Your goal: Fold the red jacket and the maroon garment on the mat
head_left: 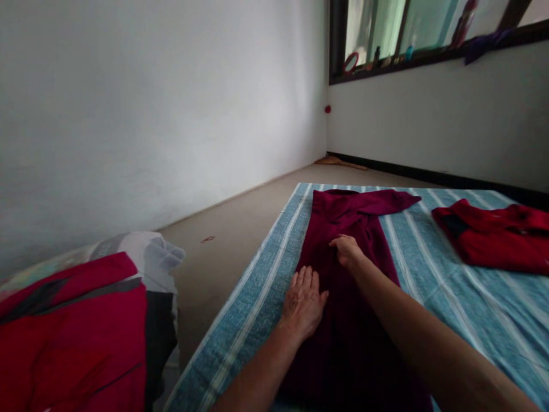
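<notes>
Where the blue striped mat (450, 297) covers the floor, it carries everything the hands work on. Along its left edge lies a maroon garment (343, 320), stretched lengthwise from the near edge toward the far edge, one sleeve folded across its top toward the right. A red garment (493, 237) lies at the mat's right edge, well apart from the maroon one. Off the mat, near left on the bare floor (231, 240), a pile of red and white clothes (81, 326).

Left hand (303, 300): flat, palm down, fingers extended and together, resting on the maroon garment's left edge where cloth meets mat. No grasp.

Right hand (347, 250): farther up, on the garment's middle, fingers curled down onto the cloth. Appears to pinch a fold, but I cannot tell whether fabric is actually held between the fingers.
</notes>
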Action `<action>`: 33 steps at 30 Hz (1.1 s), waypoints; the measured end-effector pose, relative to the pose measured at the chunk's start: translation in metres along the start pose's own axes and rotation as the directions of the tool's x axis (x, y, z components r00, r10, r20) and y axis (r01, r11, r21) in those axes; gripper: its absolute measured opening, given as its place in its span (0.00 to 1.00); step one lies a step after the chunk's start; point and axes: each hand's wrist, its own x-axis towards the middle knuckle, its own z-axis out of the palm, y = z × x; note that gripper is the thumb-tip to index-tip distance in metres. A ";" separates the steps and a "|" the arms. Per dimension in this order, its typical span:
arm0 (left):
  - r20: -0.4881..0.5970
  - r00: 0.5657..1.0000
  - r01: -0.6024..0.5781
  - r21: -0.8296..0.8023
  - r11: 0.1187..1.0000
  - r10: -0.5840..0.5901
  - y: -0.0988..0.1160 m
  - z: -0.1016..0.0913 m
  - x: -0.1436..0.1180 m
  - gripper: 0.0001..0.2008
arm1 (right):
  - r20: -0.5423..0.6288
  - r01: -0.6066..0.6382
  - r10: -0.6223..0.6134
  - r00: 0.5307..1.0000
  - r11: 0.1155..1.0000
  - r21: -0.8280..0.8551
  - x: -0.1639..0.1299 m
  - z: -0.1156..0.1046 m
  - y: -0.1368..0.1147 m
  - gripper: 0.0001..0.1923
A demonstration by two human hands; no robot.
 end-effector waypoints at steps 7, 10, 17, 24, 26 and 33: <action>-0.052 0.998 -0.036 -0.068 0.997 0.033 -0.003 -0.010 0.011 0.13 | -0.045 -0.179 0.174 0.984 0.972 -0.153 0.012 -0.001 -0.022 0.13; -0.102 0.994 -0.059 -0.127 0.990 0.047 -0.006 -0.011 0.021 0.05 | -0.044 -0.192 0.187 0.981 0.962 -0.195 0.022 0.002 -0.027 0.14; -0.250 0.967 -0.064 -0.089 0.994 0.040 -0.012 0.010 0.030 0.14 | -0.022 -0.158 0.157 0.987 0.961 -0.227 0.041 -0.003 -0.032 0.14; 0.025 0.999 -0.036 0.001 0.999 0.036 -0.008 0.014 0.028 0.28 | -0.015 -0.069 0.069 0.998 0.919 -0.389 0.049 -0.008 -0.032 0.15; 0.027 0.999 -0.034 0.011 0.999 0.034 -0.007 0.013 0.029 0.28 | -0.004 0.012 -0.016 1.000 0.881 -0.472 0.050 -0.010 -0.035 0.15; 0.031 0.999 -0.032 0.030 0.999 0.031 -0.006 0.016 0.029 0.29 | 0.164 0.363 -0.384 0.909 0.535 -0.763 0.018 -0.016 -0.049 0.19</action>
